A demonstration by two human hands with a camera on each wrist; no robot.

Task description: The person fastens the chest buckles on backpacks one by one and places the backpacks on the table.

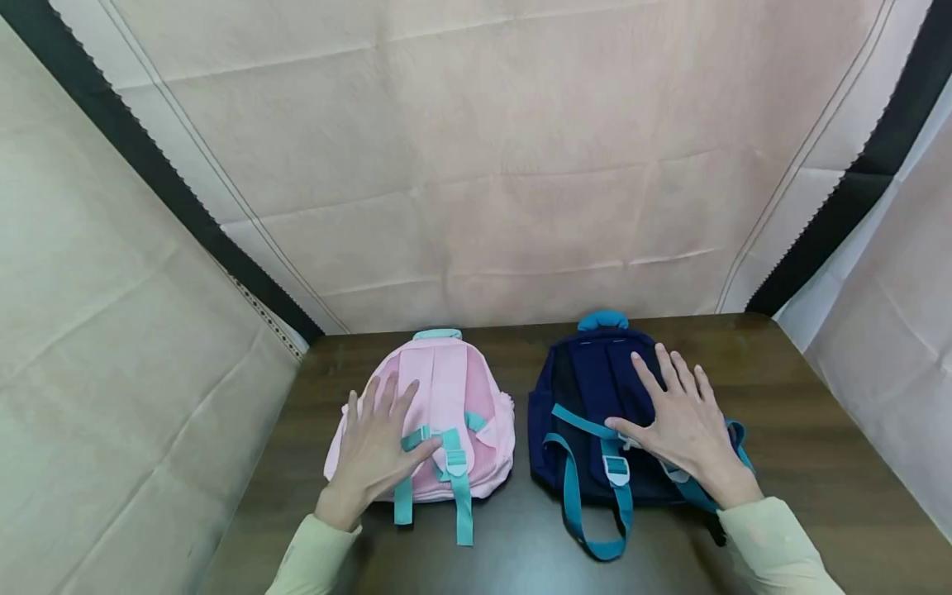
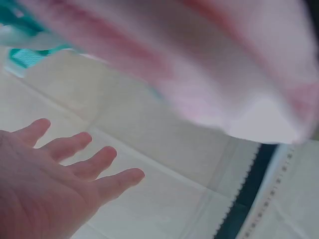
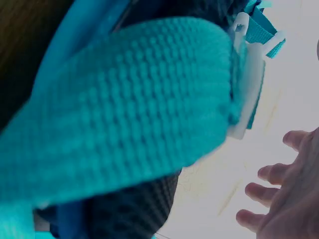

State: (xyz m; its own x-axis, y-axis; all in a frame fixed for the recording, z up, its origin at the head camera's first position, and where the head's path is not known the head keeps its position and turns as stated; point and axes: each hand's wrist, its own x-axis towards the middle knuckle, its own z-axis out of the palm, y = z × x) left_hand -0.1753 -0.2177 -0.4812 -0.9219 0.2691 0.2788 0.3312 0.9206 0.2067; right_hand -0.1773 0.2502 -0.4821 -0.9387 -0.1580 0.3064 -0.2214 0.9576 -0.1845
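Note:
A small pink backpack (image 1: 483, 397) with turquoise straps lies on the table, its strap side up. Over its left part my left hand (image 1: 379, 438) is spread with straight fingers; in the left wrist view that hand (image 2: 60, 179) shows apart from the blurred pink fabric (image 2: 209, 74). To the right lies a navy backpack (image 1: 580, 372) with blue straps and white buckles. My right hand (image 1: 684, 421) spreads over its right side, fingers straight. The right wrist view has a blue strap (image 3: 124, 104) close up, with the right hand (image 3: 289, 194) beside it. Neither hand grips anything.
Both bags lie side by side on a dark brown wooden table (image 1: 781, 397). Pale fabric walls (image 1: 521, 165) with black edging rise behind and at both sides. Loose strap ends, including a blue loop (image 1: 606, 549), trail toward the table's near side.

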